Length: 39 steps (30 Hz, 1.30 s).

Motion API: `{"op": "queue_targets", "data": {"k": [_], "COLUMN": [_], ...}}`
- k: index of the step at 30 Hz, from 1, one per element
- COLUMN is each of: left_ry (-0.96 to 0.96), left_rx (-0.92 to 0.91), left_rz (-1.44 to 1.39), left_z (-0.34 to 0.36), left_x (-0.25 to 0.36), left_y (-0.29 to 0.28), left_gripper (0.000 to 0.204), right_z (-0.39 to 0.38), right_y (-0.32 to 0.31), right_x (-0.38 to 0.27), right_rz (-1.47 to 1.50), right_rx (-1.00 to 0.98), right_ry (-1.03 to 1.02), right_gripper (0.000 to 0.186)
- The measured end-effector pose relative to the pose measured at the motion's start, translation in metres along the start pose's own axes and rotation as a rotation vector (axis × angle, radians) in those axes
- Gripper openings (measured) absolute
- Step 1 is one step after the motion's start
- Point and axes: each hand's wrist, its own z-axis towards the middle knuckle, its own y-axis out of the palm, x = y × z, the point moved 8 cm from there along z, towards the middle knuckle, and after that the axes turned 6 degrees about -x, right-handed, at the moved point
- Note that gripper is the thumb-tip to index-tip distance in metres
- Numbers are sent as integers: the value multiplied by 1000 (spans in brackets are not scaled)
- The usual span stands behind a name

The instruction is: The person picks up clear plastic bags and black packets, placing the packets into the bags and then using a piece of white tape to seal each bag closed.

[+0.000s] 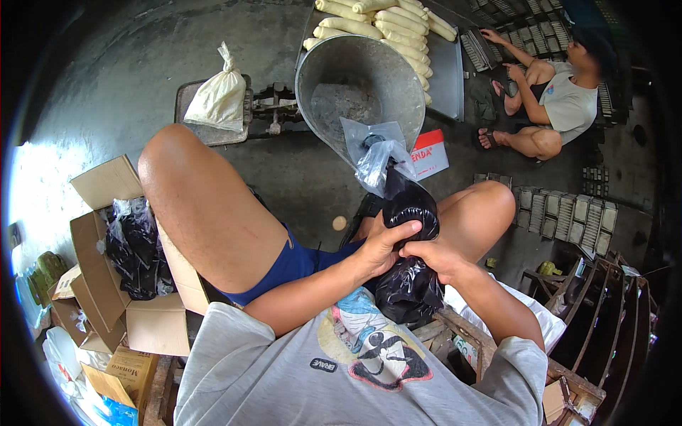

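Over my lap I hold a long plastic bag (412, 206) that is shiny black and bulging in its lower part. Its clear, crumpled upper end points away from me and overlaps the near rim of a grey metal bucket (317, 85). My left hand (383, 246) is wrapped round the bag from the left, thumb across it. From the right, my right hand (435, 258) closes on it just below, and the fingers of both hands are partly hidden. Black plastic (410, 290) lies under my hands against my shirt; I cannot tell if it is the same bag.
A tied pale bag (219, 98) sits on a scale (186, 106). Pale filled tubes (405, 35) lie stacked on a metal tray (447, 78). An open carton (92, 263) at left holds black bags (138, 248). Another person (561, 99) squats at far right beside stacked blocks (565, 213).
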Motion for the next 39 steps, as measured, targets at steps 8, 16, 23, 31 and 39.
{"op": "queue_targets", "data": {"k": [8,16,23,31,39], "left_ry": [-21,-24,6,-8,25], "left_rx": [-6,4,-144,-89,18], "left_rz": [116,269,61,45,16], "left_z": [0,-3,3,7,8], "left_x": [2,-5,5,5,3], "left_y": [2,-18,-7,-6,-2], "left_gripper": [43,76,67,51,34], "right_z": [-13,-5,7,9,7], "right_y": [-2,0,1,2,5], "right_x": [-40,-25,-22,-23,-28], "right_rz": [91,91,96,50,-47], "right_rx": [-197,-178,-163,-89,-15], "right_ry": [-171,-144,-101,-45,-29], "right_gripper": [62,61,53,37,35]}}
